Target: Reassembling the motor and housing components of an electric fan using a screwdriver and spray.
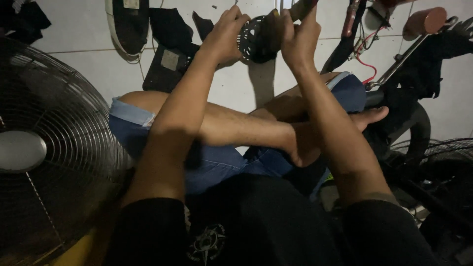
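Here, nothing within reach of the fingers is a container; the things simply lie loose on the white tiled floor (236,88). The left hand (224,37) curls around the left rim of a round black plastic disc with slotted vents (253,42), fingers bent and pressed against its edge. The right hand (298,39) grips the disc's right side, thumb up, fingers closed; whether it also pinches the dark tool handle (301,7) rising just above them I cannot tell. The disc is held up off the floor between both hands, beyond the person's crossed bare legs, its vent slots facing the left fingers. Left of the left fingers lie a black shoe with a white sole (129,24) and a flat black pouch (167,61). Right of the right fingers are red wires (362,56). A round wire fan guard (54,148) stands well to the left.
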